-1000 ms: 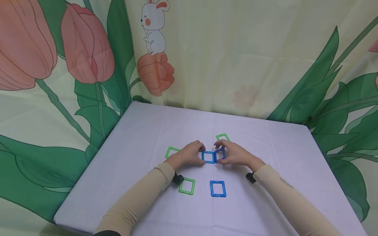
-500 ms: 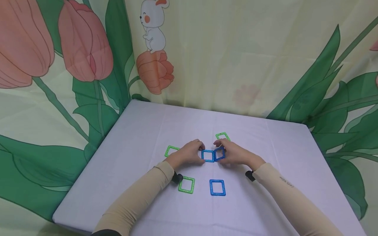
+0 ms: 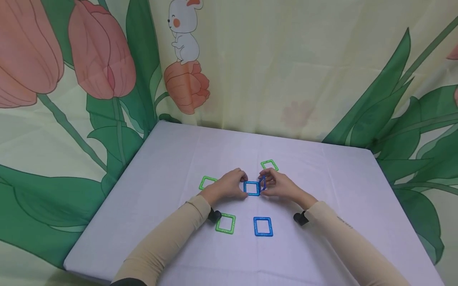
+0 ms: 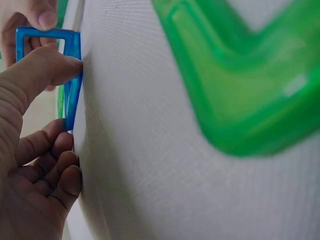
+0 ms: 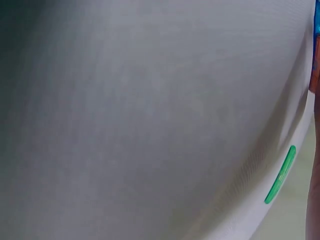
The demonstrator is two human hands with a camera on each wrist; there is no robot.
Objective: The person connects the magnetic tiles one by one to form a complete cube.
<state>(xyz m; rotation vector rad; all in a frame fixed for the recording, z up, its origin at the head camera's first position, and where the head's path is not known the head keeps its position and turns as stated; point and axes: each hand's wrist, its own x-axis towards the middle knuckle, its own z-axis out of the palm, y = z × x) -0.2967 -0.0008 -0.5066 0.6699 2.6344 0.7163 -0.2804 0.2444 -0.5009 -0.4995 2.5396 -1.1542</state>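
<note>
Two blue square magnetic tiles meet edge to edge at the middle of the table. My left hand (image 3: 229, 186) holds the flat blue tile (image 3: 252, 194) between thumb and fingers at its left side; the left wrist view shows the thumb on one edge of this tile (image 4: 74, 95) and a fingertip at the other end. With my right hand (image 3: 284, 187) I grip the second blue tile (image 3: 265, 182), which stands steeply up from the flat one. In the left wrist view its frame (image 4: 47, 33) rises beside the right hand's fingers. The right wrist view barely catches this hand.
Green square tiles lie around the hands: one behind the right hand (image 3: 270, 165), one beside the left wrist (image 3: 207, 182), one in front of the left arm (image 3: 226, 223). Another blue tile (image 3: 263, 234) lies in front. A white cloth covers the table (image 3: 171, 254); a printed curtain (image 3: 257, 79) hangs behind.
The blue tile in my right hand has swung up from a slant to a steeper stand, and that hand has turned and shifted slightly left. My left hand stays in place on the flat tile.
</note>
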